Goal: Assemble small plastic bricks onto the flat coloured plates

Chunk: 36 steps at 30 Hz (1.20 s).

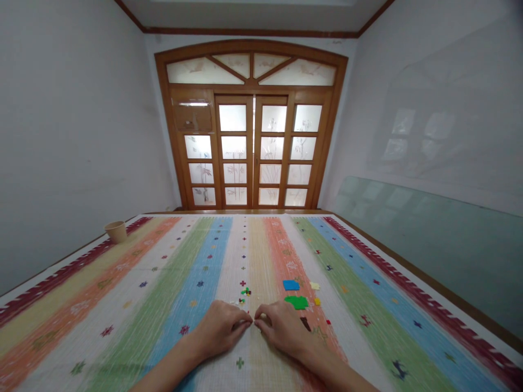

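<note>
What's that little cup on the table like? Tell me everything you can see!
The cup is plain light brown and round, wider at its open top than at its bottom. It looks like paper or card. I see no handle, and can't tell whether anything is inside. It stands upright on the striped cloth, towards the far left corner. The left hand and right hand don't touch it.

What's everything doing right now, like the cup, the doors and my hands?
Paper cup: upright
Doors: nearly together, bright slit between
Tablecloth: spread out
Left hand: pinching
Right hand: pinching
Blue piece: lying down
Green piece: lying down
</note>
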Tool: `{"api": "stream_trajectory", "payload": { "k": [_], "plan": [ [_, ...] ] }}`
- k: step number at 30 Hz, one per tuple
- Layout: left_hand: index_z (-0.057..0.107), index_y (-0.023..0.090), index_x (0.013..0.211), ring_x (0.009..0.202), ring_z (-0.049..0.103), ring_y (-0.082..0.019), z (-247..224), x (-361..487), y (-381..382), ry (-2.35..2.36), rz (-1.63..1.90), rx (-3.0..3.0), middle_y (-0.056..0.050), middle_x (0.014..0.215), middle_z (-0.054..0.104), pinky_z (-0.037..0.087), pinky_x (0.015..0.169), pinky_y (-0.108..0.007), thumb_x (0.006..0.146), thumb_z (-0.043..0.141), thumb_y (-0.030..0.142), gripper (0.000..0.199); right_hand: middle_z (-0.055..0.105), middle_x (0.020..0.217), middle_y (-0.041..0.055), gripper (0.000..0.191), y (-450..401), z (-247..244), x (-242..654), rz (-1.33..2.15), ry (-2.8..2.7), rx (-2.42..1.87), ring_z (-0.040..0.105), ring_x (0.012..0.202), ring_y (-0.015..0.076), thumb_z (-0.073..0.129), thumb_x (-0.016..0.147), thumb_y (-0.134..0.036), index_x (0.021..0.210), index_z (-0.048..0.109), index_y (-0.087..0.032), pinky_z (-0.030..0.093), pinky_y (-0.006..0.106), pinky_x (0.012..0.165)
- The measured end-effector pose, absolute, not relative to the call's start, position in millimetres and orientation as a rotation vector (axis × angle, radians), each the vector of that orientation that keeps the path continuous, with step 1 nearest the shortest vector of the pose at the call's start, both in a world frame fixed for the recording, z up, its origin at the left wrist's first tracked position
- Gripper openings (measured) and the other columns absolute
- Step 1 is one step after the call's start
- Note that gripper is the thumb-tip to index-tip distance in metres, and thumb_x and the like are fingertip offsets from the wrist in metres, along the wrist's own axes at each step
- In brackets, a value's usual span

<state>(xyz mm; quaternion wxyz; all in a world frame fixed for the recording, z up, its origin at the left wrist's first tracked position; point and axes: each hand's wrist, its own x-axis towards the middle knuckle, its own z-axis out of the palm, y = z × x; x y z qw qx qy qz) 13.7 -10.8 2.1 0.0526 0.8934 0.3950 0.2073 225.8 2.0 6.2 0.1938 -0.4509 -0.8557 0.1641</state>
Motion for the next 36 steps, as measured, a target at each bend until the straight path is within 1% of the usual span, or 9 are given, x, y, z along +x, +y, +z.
{"api": "stream_trajectory", "payload": {
  "k": [6,10,13,19,22,28,36],
  "plan": [
    [0.075,0.025,0.095,0.068,0.07,-0.016,0,13,-10,1.219,0.64,2.718,-0.001,0.078,0.076,0.042,0.062,-0.022,0.092,0.054,0.023,0.021,0.078,0.085,0.0051,0.019,3,6,227,0.45,-2.393,-1.278,0.072,0.08,0.0196,0.06,0.087,-0.026,0.093,0.077,-0.024,0.045,0.026,0.071],
    [0.074,0.024,0.093,0.066,0.068,-0.014,1,13,-10,1.205,0.61,2.721,0.0,0.077,0.075,0.042,0.061,-0.021,0.091,0.054,0.021,0.021,0.078,0.087,0.0046,0.018,3,9,228,0.432,-2.384,-1.28,0.072,0.081,0.0198,0.06,0.088,-0.027,0.094,0.077,-0.024,0.045,0.026,0.071],
    [0.074,0.024,0.092,0.067,0.069,-0.014,2,13,-10,1.196,0.602,2.724,0.0,0.077,0.075,0.042,0.061,-0.021,0.091,0.053,0.022,0.02,0.078,0.088,0.0046,0.019,4,10,228,0.376,-2.384,-1.247,0.073,0.082,0.0202,0.058,0.09,-0.025,0.092,0.077,-0.024,0.044,0.025,0.07],
    [0.074,0.023,0.092,0.067,0.068,-0.014,2,13,-10,1.193,0.635,2.738,-0.001,0.077,0.075,0.043,0.061,-0.02,0.09,0.053,0.021,0.021,0.078,0.086,0.0048,0.018,8,5,231,0.225,-2.329,-1.092,0.073,0.076,0.0191,0.058,0.09,-0.018,0.091,0.076,-0.021,0.045,0.024,0.066],
    [0.073,0.023,0.093,0.067,0.068,-0.014,2,12,-10,1.186,0.637,2.734,-0.001,0.078,0.075,0.043,0.062,-0.021,0.09,0.053,0.022,0.02,0.078,0.083,0.0053,0.019,10,2,233,0.155,-2.273,-1.007,0.073,0.073,0.0194,0.057,0.091,-0.019,0.089,0.076,-0.02,0.047,0.025,0.064],
    [0.072,0.024,0.094,0.071,0.069,-0.014,1,12,-10,1.182,0.615,2.707,-0.001,0.08,0.075,0.044,0.064,-0.021,0.088,0.054,0.018,0.02,0.078,0.085,0.0078,0.024,13,-2,236,0.139,-2.182,-0.89,0.074,0.074,0.0193,0.052,0.096,-0.023,0.092,0.075,-0.02,0.052,0.026,0.067],
    [0.072,0.023,0.092,0.066,0.067,-0.014,2,13,-11,1.186,0.627,2.715,0.0,0.075,0.074,0.042,0.062,-0.021,0.086,0.055,0.018,0.019,0.078,0.083,0.0079,0.028,12,-2,239,0.085,-2.121,-0.831,0.073,0.072,0.0191,0.05,0.098,-0.027,0.093,0.076,-0.02,0.053,0.026,0.065]
  ]
}}
